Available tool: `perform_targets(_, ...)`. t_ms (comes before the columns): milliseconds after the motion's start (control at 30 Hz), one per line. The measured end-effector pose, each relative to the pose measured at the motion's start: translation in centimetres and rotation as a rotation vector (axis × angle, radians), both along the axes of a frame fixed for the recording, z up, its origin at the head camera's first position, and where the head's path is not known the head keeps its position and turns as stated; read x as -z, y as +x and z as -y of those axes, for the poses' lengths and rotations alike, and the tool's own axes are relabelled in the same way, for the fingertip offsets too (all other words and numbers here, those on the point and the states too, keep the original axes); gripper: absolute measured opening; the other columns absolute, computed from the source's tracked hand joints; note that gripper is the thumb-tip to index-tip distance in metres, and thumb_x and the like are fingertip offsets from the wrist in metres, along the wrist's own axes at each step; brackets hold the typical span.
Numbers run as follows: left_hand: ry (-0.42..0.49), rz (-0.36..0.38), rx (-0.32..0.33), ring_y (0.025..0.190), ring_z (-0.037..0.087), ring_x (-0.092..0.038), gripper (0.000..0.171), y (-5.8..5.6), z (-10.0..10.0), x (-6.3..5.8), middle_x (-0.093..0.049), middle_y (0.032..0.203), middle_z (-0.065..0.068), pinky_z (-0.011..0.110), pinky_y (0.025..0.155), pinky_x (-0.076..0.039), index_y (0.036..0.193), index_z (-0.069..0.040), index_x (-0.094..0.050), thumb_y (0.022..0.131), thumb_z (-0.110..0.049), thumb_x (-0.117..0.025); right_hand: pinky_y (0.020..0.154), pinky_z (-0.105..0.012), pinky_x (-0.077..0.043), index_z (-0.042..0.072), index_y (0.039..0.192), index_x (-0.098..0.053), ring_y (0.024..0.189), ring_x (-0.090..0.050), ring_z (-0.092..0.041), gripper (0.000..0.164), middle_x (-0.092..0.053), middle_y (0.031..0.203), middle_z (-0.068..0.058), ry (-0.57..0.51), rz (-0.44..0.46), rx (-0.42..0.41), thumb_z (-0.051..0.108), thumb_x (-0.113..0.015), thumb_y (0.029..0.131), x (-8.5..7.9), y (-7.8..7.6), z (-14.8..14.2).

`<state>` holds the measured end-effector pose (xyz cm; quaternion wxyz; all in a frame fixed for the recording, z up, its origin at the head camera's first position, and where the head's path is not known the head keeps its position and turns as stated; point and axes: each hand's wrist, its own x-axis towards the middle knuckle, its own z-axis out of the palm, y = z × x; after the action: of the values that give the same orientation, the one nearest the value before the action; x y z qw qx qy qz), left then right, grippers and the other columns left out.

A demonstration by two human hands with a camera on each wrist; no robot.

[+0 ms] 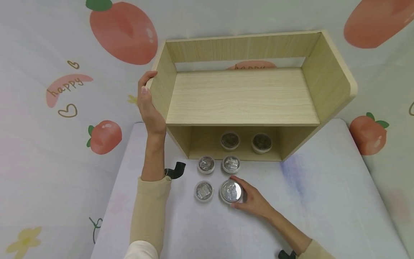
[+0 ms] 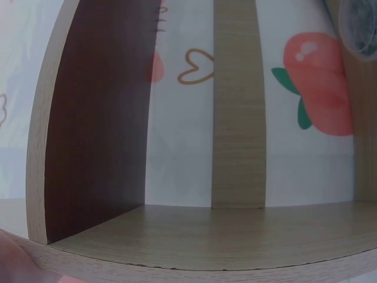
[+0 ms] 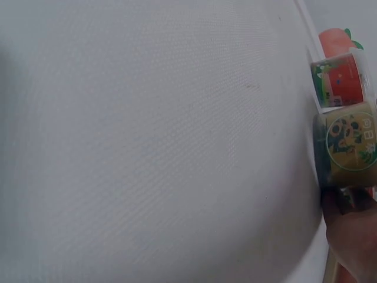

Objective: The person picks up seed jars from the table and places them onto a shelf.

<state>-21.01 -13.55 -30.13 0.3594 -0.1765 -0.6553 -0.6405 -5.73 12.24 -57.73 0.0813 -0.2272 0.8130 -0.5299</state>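
My left hand grips the front edge of the left side panel of a pale wooden shelf unit. In the left wrist view, only a bit of that hand shows at the lower left corner, beside the shelf's edge. On the table, my right hand holds a round jar with a shiny lid, thumb and fingers about its sides. The right wrist view shows this jar's yellowish sunflower label with the hand just below it. Its far side is hidden.
Two dark-topped jars stand in the lower compartment. Three smaller clear-lidded jars are on the table in front of the shelf. A red-labelled jar stands beyond the held one. A fruit-print cloth hangs behind.
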Motion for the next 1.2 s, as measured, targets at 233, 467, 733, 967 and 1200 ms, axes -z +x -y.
perform_targets(233,0.01,-0.016,0.005,0.113,0.028,-0.042,0.046,-0.1,-0.1,0.0,-0.048,0.118,0.025,0.033,0.099,-0.029,0.114,0.012,-0.05,0.089,-0.016,-0.023,0.102,-0.033,-0.031,0.016,0.14,-0.034,0.125,-0.039,-0.02,0.087,-0.043,0.137,0.0,0.016,-0.016,-0.005,0.036,-0.078,0.068,0.2,-0.1,0.0)
perform_targets(467,0.003,-0.028,0.019,0.111,0.03,-0.043,0.046,0.0,0.0,-0.1,-0.046,0.118,0.027,0.035,0.098,-0.031,0.114,0.013,-0.049,0.088,-0.016,-0.023,0.103,-0.034,-0.03,0.017,0.139,-0.036,0.126,-0.038,-0.018,0.086,-0.042,0.138,0.002,0.024,0.003,-0.01,0.037,-0.079,0.067,-0.2,-0.3,0.0)
perform_targets(733,-0.018,-0.029,0.007,0.112,0.028,-0.043,0.045,0.0,0.0,-0.1,-0.047,0.117,0.025,0.034,0.099,-0.03,0.114,0.012,-0.049,0.089,-0.015,-0.023,0.103,-0.027,-0.028,0.006,0.136,-0.039,0.125,-0.04,-0.024,0.082,-0.045,0.135,-0.01,-0.006,-0.003,-0.021,0.018,-0.081,0.066,-3.7,0.0,0.0)
perform_targets(967,-0.002,-0.019,0.021,0.112,0.029,-0.043,0.044,0.0,0.1,0.0,-0.048,0.118,0.022,0.034,0.098,-0.03,0.115,0.009,-0.05,0.089,-0.015,-0.023,0.097,-0.031,-0.037,0.001,0.135,-0.038,0.122,-0.042,-0.031,0.081,-0.044,0.134,-0.017,-0.014,-0.014,-0.062,0.011,-0.08,0.066,-6.9,-0.2,-0.4)
perform_targets(1200,0.014,-0.011,0.03,0.112,0.029,-0.042,0.044,-0.1,0.1,0.0,-0.047,0.118,0.024,0.034,0.098,-0.03,0.115,0.01,-0.05,0.089,-0.015,-0.023,0.089,-0.036,-0.042,0.007,0.136,-0.04,0.119,-0.045,-0.026,0.082,-0.047,0.132,-0.013,-0.026,-0.059,-0.074,0.014,-0.082,0.065,-6.9,-0.6,-1.1)
